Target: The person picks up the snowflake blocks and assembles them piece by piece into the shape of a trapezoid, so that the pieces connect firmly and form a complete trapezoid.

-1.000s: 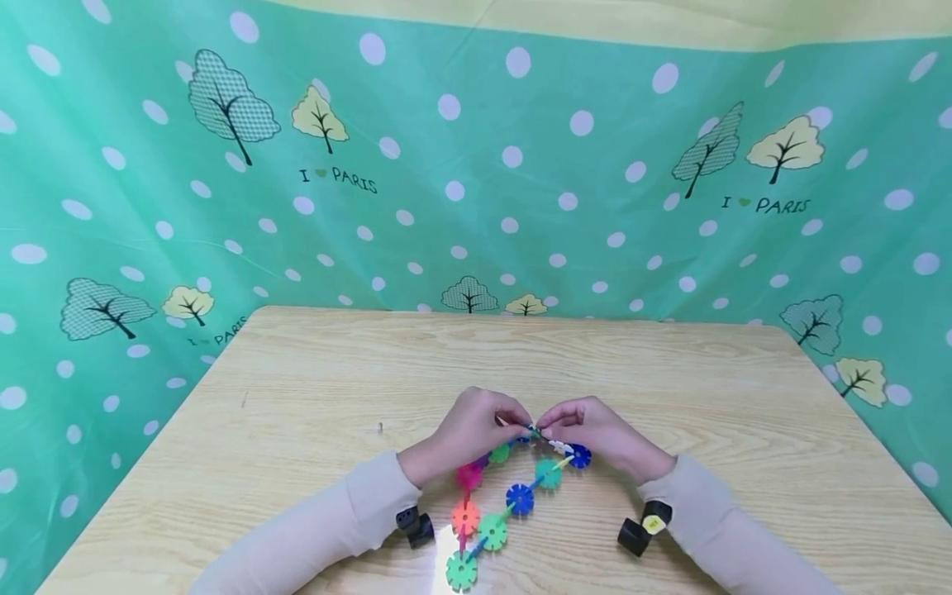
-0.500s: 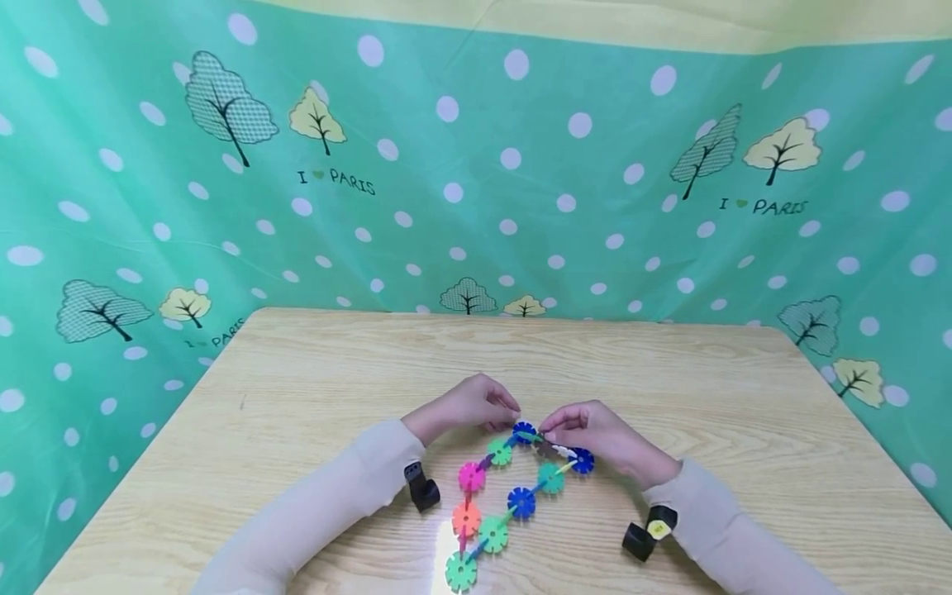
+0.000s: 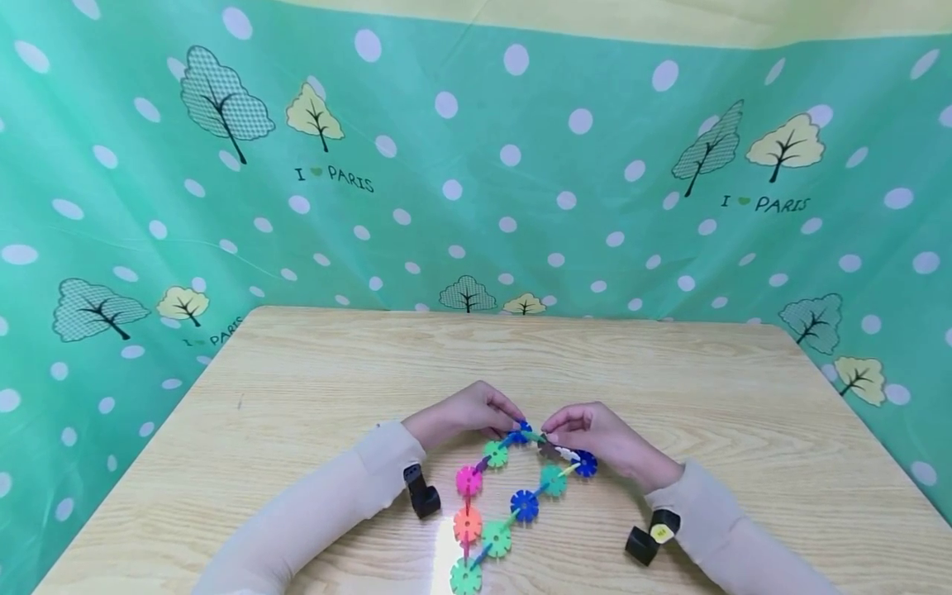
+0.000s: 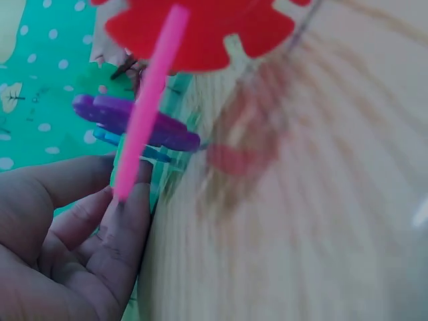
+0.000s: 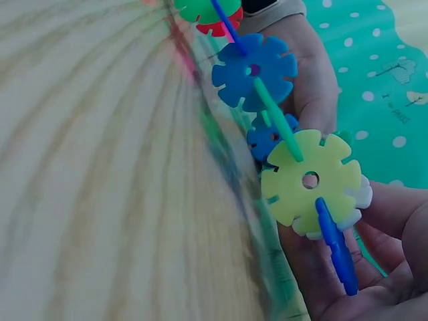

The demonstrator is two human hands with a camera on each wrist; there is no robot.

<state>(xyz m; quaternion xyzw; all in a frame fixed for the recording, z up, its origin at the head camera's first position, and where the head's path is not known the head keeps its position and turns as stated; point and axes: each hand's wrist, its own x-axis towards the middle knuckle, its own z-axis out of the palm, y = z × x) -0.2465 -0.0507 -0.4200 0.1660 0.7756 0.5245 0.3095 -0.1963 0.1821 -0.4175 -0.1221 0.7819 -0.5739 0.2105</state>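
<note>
Notched plastic snowflake discs, slotted together flat and edge-on in turn, form a closed loop on the table. My left hand [image 3: 476, 411] pinches a dark blue disc [image 3: 521, 431] at the loop's far end. Just right of it, my right hand [image 3: 595, 434] pinches a brown disc [image 3: 548, 448]. A green disc [image 3: 532, 436] stands edge-on between those two. In the left wrist view, pink edge-on and purple discs [image 4: 137, 124] cross in front of the fingers. In the right wrist view, a yellow-green disc [image 5: 314, 177] partly hides the right fingers.
The loop's near part runs toward me, with an orange disc [image 3: 468, 524] and a green end disc [image 3: 465, 577]. A wooden table [image 3: 357, 364] lies beneath, backed by a green dotted curtain [image 3: 416, 223]. Black wrist cameras [image 3: 421, 493] hang below both sleeves.
Half a second ago my left hand had come away from the far join; now it holds the blue disc there. My right hand stays at the brown disc.
</note>
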